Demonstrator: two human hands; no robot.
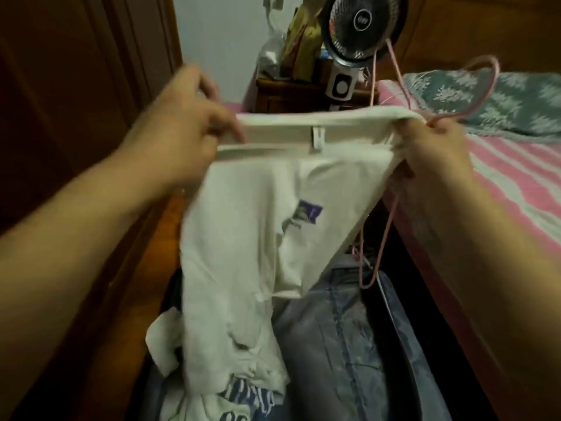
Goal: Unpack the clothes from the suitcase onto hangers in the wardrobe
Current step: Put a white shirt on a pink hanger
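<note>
A narrow bedroom floor was seen from the head camera, hemmed in by a dark wooden wardrobe (76, 86) on the left and a bed with a pink striped sheet (516, 189) on the right. One round fan (361, 25) was stood on a small wooden cabinet (291, 92) at the far wall; the mark on its hub was too blurred to be read. One white T-shirt (243, 226) was held up over the open suitcase (403, 344), stretched by its neckband between two hands. The left hand (179, 132) was closed on the left side of the collar, fingers curled round the cloth. The right hand (437, 153) was clamped on the right side of the collar together with one pink wire hanger (482, 86), whose lower part was hung down behind the shirt. A small white neck label (317, 141) was visible, its text unreadable. A purple printed patch (309, 214) was shown on the chest. In the suitcase, one pair of blue jeans (343, 344) and one white garment with blue lettering (246, 402), not legible, were laid
</note>
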